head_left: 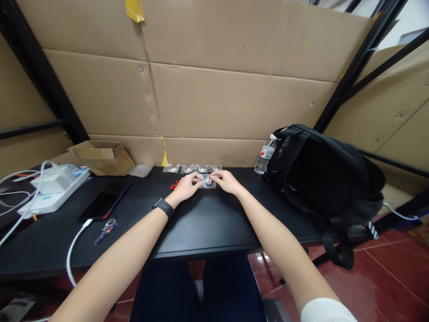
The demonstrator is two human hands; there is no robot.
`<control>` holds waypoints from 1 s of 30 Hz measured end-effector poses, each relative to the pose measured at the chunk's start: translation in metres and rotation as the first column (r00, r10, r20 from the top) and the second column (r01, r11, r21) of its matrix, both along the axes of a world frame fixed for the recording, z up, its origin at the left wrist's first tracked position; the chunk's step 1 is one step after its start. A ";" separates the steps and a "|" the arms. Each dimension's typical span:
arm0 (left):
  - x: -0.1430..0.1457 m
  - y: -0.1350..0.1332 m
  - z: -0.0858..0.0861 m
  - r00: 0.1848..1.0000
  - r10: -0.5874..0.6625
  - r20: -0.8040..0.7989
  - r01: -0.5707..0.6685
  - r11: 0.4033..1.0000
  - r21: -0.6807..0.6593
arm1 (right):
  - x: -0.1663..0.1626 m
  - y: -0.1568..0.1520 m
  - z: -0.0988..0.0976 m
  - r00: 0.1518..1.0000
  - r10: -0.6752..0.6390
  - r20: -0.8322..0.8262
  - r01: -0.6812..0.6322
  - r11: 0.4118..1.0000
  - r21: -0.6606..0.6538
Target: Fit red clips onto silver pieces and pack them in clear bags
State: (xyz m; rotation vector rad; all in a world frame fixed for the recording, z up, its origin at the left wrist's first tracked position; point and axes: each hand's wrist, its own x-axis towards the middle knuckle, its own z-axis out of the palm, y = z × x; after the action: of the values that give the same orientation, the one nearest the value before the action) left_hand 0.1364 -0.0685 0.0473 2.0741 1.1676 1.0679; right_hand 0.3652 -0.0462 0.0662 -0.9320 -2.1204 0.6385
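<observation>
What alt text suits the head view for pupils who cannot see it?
A person's left hand and right hand hold a clear packet at a black table. Four similar packets lie behind; a box stands left, a bottle and backpack right.

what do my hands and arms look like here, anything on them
Both the left hand and right hand are ungloved, and the forearms are bare. The left wrist wears a black wristwatch with a broad strap. The edge of a white sleeve shows on the right arm; no sleeve is in view on the left.
</observation>
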 end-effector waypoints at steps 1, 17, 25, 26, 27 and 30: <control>-0.001 0.002 0.000 1.000 0.007 0.012 -0.008 1.000 0.005 | 0.000 0.000 0.000 1.000 0.014 -0.020 -0.015 1.000 -0.018; -0.115 0.047 -0.005 0.681 0.595 -0.426 -0.655 0.755 0.007 | 0.006 -0.002 0.006 0.994 -0.104 0.031 0.100 0.990 0.103; -0.090 0.035 0.002 0.588 0.628 -0.510 -0.655 0.740 0.155 | 0.009 -0.003 0.010 0.988 -0.144 0.063 0.133 0.980 0.150; -0.089 0.033 0.005 0.569 0.646 -0.509 -0.667 0.725 0.174 | 0.012 -0.003 0.011 0.985 -0.155 0.076 0.141 0.977 0.162; -0.089 0.031 0.007 0.555 0.665 -0.499 -0.674 0.711 0.199 | 0.015 -0.003 0.013 0.981 -0.167 0.096 0.149 0.973 0.176; -0.093 0.028 0.015 0.622 0.618 -0.481 -0.586 0.775 0.238 | 0.028 -0.002 0.018 0.948 -0.214 0.234 0.174 0.968 0.183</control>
State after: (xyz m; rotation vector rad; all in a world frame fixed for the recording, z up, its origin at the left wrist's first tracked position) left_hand 0.0438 -0.0404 0.0626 2.1345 2.2750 0.7818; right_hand 0.3933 -0.0481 0.0845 -1.1637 -2.2239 0.2546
